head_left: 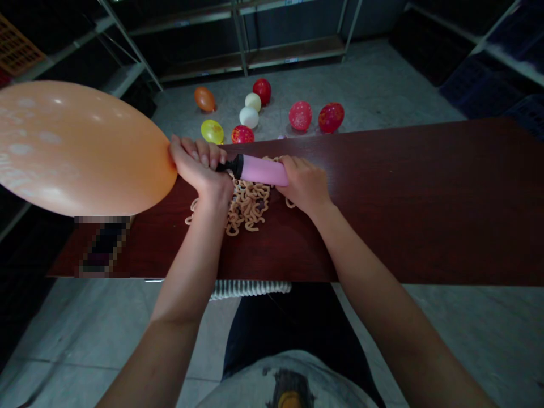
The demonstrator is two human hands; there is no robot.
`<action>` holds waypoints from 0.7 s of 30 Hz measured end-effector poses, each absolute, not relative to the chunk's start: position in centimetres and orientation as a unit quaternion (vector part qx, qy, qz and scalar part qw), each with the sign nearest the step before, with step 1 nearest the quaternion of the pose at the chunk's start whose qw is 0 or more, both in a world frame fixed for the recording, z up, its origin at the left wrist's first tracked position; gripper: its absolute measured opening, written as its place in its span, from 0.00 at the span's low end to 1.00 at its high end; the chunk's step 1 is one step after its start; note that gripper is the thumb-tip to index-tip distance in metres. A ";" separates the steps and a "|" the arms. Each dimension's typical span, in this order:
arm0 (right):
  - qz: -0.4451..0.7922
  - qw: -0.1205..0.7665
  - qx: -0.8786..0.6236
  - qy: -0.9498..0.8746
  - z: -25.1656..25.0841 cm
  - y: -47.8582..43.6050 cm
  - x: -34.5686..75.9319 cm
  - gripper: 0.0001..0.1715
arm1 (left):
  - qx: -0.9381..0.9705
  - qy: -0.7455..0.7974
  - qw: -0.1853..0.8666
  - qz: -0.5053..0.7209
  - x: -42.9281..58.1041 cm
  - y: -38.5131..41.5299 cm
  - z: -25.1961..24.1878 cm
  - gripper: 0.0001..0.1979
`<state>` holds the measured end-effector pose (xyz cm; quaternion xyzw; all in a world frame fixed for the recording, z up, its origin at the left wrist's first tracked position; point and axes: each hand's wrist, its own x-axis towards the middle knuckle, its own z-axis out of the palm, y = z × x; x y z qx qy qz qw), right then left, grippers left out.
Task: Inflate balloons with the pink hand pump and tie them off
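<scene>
A large inflated orange balloon [89,147] with pale printing fills the left of the head view. My left hand [199,164] is closed round the balloon's neck, where it meets the black nozzle end of a balloon pump [261,170]. The pump has a pink barrel and lies roughly level above the table. My right hand [306,182] grips the barrel's right end. Beneath the pump, a heap of tan, curly pieces [246,207] lies on the table; my left wrist hides part of it. The balloon's neck itself is covered by my fingers.
The dark red-brown table [425,204] spans the view. A blurred-out flat object [105,246] lies at its left. Several balloons, such as a yellow one [212,131] and a red one [331,117], rest on the floor beyond. Metal shelves [293,51] stand behind, and crates [467,85] at right.
</scene>
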<state>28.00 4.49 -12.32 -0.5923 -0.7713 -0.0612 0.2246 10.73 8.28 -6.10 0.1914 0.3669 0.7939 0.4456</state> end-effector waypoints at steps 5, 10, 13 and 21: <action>-0.083 0.230 -0.606 -0.757 -12.3 4.9 28.0 0.15 | 0.197 0.326 0.430 0.819 10.5 8.5 -5.8 0.22; -0.123 0.206 -0.617 -0.749 -12.9 5.5 29.0 0.14 | 0.200 0.328 0.430 0.817 9.5 9.2 -6.3 0.22; -0.148 0.192 -0.634 -0.734 -13.1 5.9 30.0 0.15 | 0.175 0.343 0.438 0.813 8.4 10.0 -6.9 0.22; -0.170 0.173 -0.666 -0.705 -13.0 6.2 33.0 0.16 | 0.128 0.314 0.454 0.824 5.9 11.0 -6.9 0.22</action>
